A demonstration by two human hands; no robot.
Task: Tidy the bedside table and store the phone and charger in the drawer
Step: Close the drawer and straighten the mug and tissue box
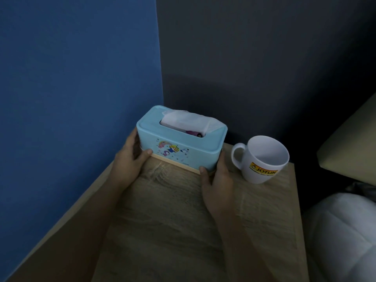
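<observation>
Nearest to the camera lies the light wooden desk [183, 231] with a pale grain pattern, and two bare forearms reach forward over it. The left hand [130, 157] presses against the left short end of the light blue plastic tissue box [179, 147], its thumb on the front face. The right hand [218, 180] holds the right short end, thumb at the lower front corner. So both hands are closed around the box, one at each end of its long axis, which runs left to right and slightly toward the camera. The box has rounded corners, a cartoon print and a white tissue [187, 119] rising from its slot. Just beside it on the right stands a glossy white ceramic mug [262, 159], apart from the box. Behind are a blue wall and a dark grey wall. The phone, charger and drawer are not in view.
</observation>
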